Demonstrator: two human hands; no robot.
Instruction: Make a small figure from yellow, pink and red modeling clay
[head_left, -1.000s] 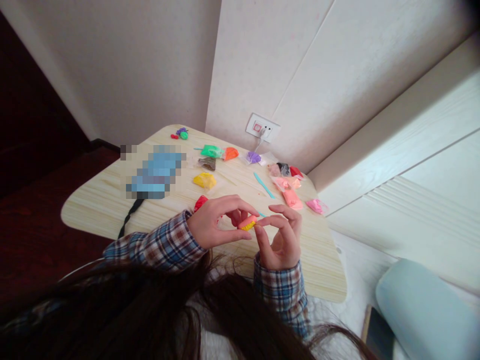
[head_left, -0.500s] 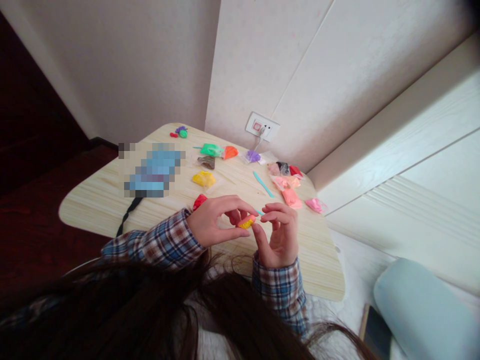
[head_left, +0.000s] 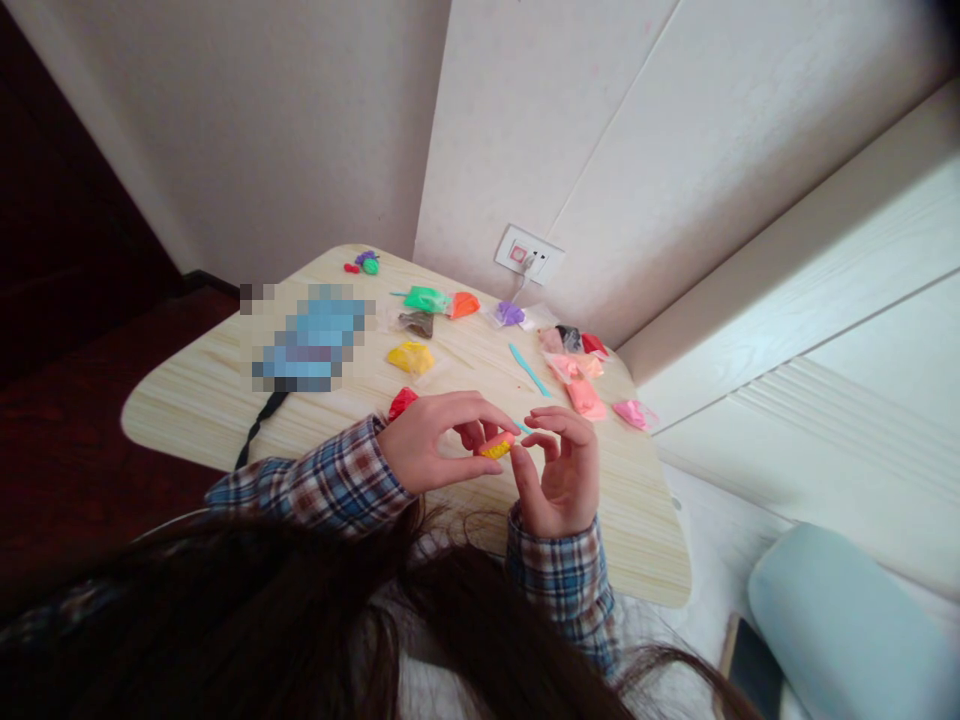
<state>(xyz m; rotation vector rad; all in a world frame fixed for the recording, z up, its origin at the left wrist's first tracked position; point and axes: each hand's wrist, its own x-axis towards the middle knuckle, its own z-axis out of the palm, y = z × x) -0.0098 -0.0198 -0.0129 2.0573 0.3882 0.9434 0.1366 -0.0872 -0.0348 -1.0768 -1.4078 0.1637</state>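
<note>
Between the thumb and fingers of my left hand (head_left: 427, 440) is a small clay piece (head_left: 496, 447), coral pink on top and bumpy yellow below. My right hand (head_left: 564, 480) is just to its right, fingers curved and apart. Its thumb tip is by the right end of the piece; whether they touch I cannot tell. Behind my left wrist lies a red clay packet (head_left: 403, 402), partly hidden. A light blue stick (head_left: 523, 428) shows between my hands, mostly covered. Farther back lies a turquoise modelling knife (head_left: 529, 369).
Bags of yellow (head_left: 410, 357), green (head_left: 426, 299) and peach clay (head_left: 585, 397) lie on the wooden table (head_left: 630, 540), among several others. Small clay shapes (head_left: 367, 264) sit at the far left corner. A blurred blue object (head_left: 319, 335) with a black strap is at left.
My right forefinger has lifted off the end of the clay piece, and the right fingers have spread from the thumb. My left hand keeps its hold.
</note>
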